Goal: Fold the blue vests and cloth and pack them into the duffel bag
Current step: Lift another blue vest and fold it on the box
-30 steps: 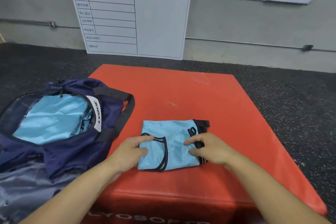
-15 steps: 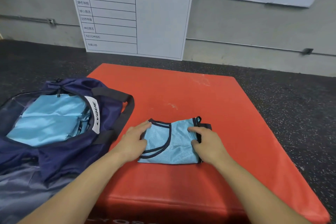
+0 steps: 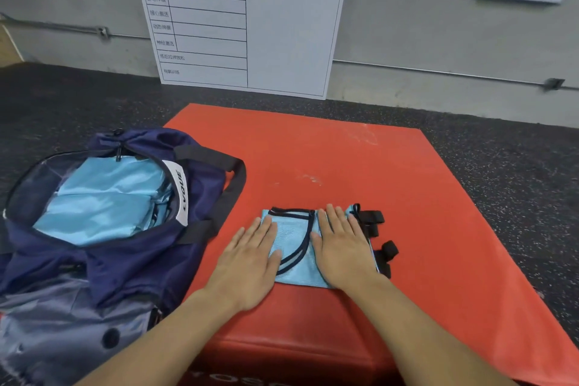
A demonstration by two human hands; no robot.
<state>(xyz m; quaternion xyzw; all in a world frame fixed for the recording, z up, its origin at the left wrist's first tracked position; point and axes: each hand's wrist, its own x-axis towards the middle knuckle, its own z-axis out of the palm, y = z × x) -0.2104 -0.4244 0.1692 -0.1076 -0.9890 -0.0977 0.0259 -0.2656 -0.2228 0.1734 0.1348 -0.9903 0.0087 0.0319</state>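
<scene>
Both hands lay flat with straight fingers, apart from each other, and they pressed down on the folded blue vest [image 3: 294, 247]. The left hand [image 3: 250, 263] covered the left edge of the vest, with the palm partly on the red surface [image 3: 344, 160]. The right hand [image 3: 341, 247] rested on the right half, just beside the black straps [image 3: 376, 235] that stuck out at the right side. Neither hand gripped anything.

The step seemed to be the flattening of the last fold. To do it well, the palms should probably push the air out from the middle toward the edges, so that the packet stays thin and square. The loose straps could be tucked under the fold first; otherwise they may catch on the bag's opening. For the lift, it looked wiser to slide the fingers under both short sides together, because thin slippery cloth like this opens easily when only one side is held.

The duffel bag [image 3: 131, 263] stood open to the left, partly on the red surface, its dark handle [image 3: 232, 185] lying toward the vest. Folded blue cloth [image 3: 103, 200] already lay inside, and there seemed to be room on top of it.
</scene>
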